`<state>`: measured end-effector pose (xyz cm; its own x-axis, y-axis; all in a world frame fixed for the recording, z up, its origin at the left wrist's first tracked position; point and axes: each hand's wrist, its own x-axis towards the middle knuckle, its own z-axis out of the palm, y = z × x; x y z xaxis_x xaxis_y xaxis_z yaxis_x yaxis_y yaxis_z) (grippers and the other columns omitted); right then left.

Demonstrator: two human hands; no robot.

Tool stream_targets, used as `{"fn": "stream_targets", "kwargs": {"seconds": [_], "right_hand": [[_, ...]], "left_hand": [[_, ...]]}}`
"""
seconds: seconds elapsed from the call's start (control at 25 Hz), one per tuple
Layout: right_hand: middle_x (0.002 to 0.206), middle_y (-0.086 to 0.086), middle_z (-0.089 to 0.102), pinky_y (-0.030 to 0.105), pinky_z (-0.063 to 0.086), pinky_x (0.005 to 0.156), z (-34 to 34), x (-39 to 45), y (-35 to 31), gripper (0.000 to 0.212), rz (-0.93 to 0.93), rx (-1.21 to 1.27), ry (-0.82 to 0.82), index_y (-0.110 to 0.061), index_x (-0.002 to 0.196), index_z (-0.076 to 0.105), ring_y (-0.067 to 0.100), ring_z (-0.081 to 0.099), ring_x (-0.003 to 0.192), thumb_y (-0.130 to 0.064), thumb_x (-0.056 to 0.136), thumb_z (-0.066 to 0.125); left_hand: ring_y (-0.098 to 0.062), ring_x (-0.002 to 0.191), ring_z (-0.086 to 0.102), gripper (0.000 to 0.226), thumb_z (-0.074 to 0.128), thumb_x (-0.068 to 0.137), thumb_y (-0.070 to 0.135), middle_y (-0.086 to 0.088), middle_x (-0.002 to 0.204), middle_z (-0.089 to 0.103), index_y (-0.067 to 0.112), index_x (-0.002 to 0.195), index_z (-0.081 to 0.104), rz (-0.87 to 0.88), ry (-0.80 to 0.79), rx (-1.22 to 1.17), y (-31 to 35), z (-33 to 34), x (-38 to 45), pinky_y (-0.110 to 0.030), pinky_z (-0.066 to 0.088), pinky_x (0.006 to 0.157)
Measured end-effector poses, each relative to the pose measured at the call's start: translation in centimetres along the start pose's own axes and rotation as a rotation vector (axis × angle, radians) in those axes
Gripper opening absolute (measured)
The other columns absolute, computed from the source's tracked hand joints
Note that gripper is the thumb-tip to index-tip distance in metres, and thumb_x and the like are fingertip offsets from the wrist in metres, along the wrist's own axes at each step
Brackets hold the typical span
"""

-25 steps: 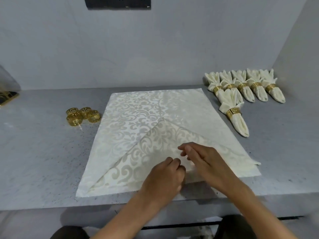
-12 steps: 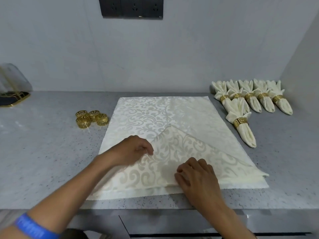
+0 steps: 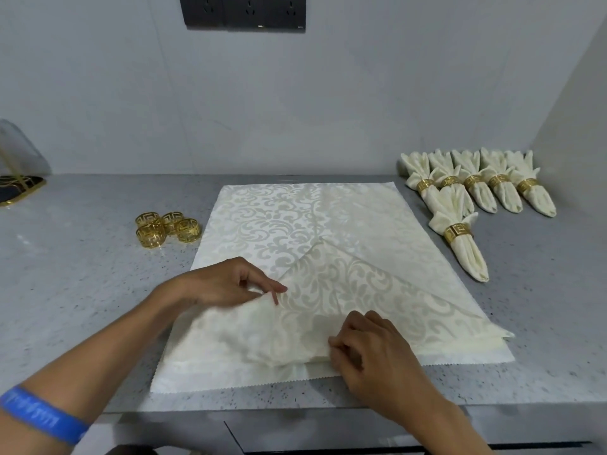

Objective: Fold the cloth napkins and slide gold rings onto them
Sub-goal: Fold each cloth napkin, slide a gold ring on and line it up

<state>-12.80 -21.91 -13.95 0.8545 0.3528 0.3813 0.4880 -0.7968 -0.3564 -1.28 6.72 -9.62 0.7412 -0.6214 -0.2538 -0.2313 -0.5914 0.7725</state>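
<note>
A cream damask napkin [image 3: 289, 221] lies flat on the grey counter [image 3: 82, 290]. A second napkin [image 3: 361, 290], folded into a triangle, lies on its near half. My left hand [image 3: 226, 284] pinches the triangle's left slanted edge and lifts it a little. My right hand [image 3: 368, 349] pinches the cloth at the triangle's near edge. Several loose gold rings [image 3: 167, 228] stand in a cluster left of the napkins.
Several folded napkins with gold rings [image 3: 476, 188] lie in a row at the back right, one more [image 3: 460, 238] in front of them. A dark gold-rimmed tray [image 3: 19, 188] sits at the far left. The side wall rises close on the right.
My left hand moved from beside the right hand out to the triangle's left edge and now lifts it. The right hand slid toward the near edge. The camera tilted up.
</note>
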Motion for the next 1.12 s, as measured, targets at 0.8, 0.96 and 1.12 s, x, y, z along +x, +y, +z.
{"fn": "stream_targets", "kwargs": {"seconds": [0.8,0.96,1.12], "right_hand": [[0.078,-0.017,0.058,0.017,0.042,0.068,-0.9,1.0,-1.4,0.009,0.299,0.104,-0.065,-0.035,0.102,0.056,0.005,0.055,0.077,-0.038,0.096,0.051],[0.076,-0.016,0.057,0.013,0.039,0.059,-0.3,0.6,-1.2,0.021,0.260,0.097,0.004,-0.031,0.084,0.062,0.006,0.055,0.071,-0.048,0.090,0.050],[0.070,-0.015,0.053,0.012,0.032,0.053,0.9,0.5,-0.6,0.027,0.228,0.005,0.056,-0.031,0.074,0.058,0.007,0.051,0.061,-0.051,0.084,0.043]], "left_hand": [[-0.014,0.073,0.067,0.019,0.073,0.080,0.044,0.005,0.084,0.070,0.028,0.089,0.067,-0.250,0.619,-0.126,5.0,2.6,5.0,-0.027,0.049,0.064],[-0.009,0.059,0.055,0.012,0.066,0.085,0.013,0.001,0.071,0.062,0.025,0.088,0.066,-0.156,0.606,-0.024,5.7,2.9,8.2,-0.027,0.045,0.061],[-0.010,0.062,0.058,0.031,0.047,0.095,0.008,0.006,0.081,0.062,0.028,0.099,0.071,-0.123,0.690,0.097,4.6,4.9,9.0,-0.024,0.047,0.064]]}}
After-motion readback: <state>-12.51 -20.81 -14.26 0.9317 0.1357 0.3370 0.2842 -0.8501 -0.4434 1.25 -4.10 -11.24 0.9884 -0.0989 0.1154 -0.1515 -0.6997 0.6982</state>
